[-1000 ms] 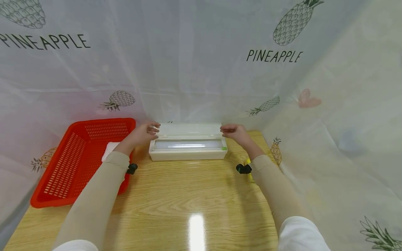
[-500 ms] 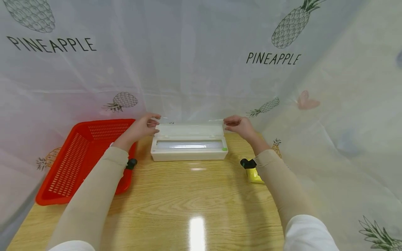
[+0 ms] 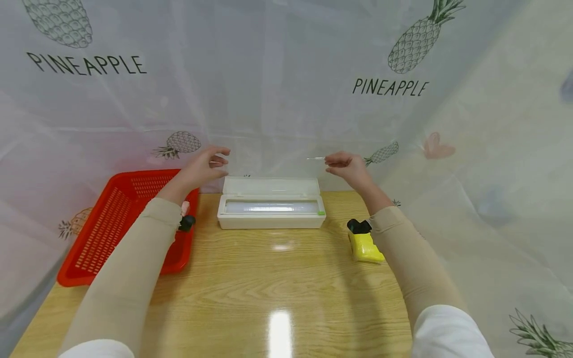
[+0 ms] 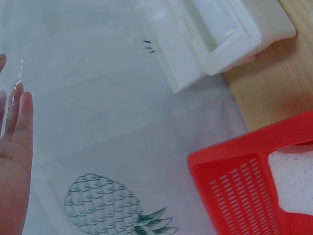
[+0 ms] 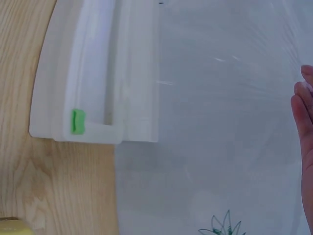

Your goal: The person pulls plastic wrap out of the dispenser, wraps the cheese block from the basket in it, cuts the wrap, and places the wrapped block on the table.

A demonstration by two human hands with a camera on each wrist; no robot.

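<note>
A white cling film dispenser (image 3: pixel 270 222) sits at the back of the table with its lid (image 3: pixel 270 186) raised. A roll shows through its slot, and a green slider (image 5: pixel 78 121) is at its right end. Above and behind the box, a clear sheet of cling film (image 5: pixel 226 59) stretches up, seen mostly by its glints and creases. My left hand (image 3: pixel 203 167) pinches the film's left side near the red basket. My right hand (image 3: pixel 351 170) pinches its right side, level with the left. The palms face each other, wider apart than the box.
At the left stands a red perforated basket (image 3: pixel 181 266) with a white item (image 4: pixel 296 181) in it. A yellow packet (image 3: pixel 367 247) lies below my right forearm. Behind the wooden table (image 3: pixel 250 283) hangs a pineapple-print curtain (image 3: pixel 268 99).
Both hands have risen from beside the lid to above it and moved slightly apart, drawing the film upward. The box stays on the table; more of the yellow packet shows.
</note>
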